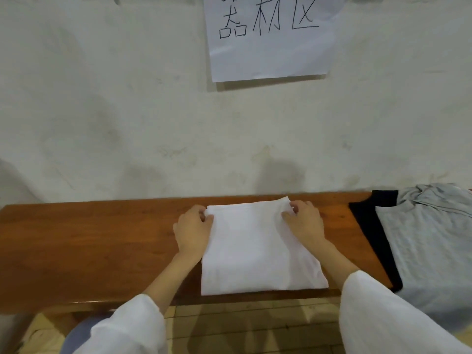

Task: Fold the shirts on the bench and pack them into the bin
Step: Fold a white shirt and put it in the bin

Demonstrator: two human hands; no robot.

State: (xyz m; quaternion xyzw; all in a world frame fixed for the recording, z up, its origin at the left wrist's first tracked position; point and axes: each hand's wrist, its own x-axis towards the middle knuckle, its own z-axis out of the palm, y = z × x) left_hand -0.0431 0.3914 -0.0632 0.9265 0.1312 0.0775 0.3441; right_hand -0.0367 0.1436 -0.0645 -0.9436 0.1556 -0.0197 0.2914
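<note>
Bench (76,241): reddish-brown wood, running left to right along the foot of a pale wall.
Left hand (192,232): at the far left corner of the white shirt, palm down, fingers curled in and pinching the cloth's left edge; the wrist lies along that same edge.
White shirt (255,251): folded into a flat rectangle in the middle of the bench, between the two hands. Its long axis runs from the bench's front edge towards the wall, the near end leaning a little right (the collar cannot be made out, so which end is the top is unclear). The near edge lies at the bench's front lip.
Paper sign (268,47): white sheet with handwritten characters, on the wall above the shirt.
Right hand (304,223): at the far right corner, thumb on top of the cloth and fingers curled, pinching that slightly lifted corner.
Black shirt (370,231): flat on the bench, well apart to the right, mostly covered.
Grey shirt (429,238): lying over the black one, bunched at its far end, its near part hanging over the bench front.
</note>
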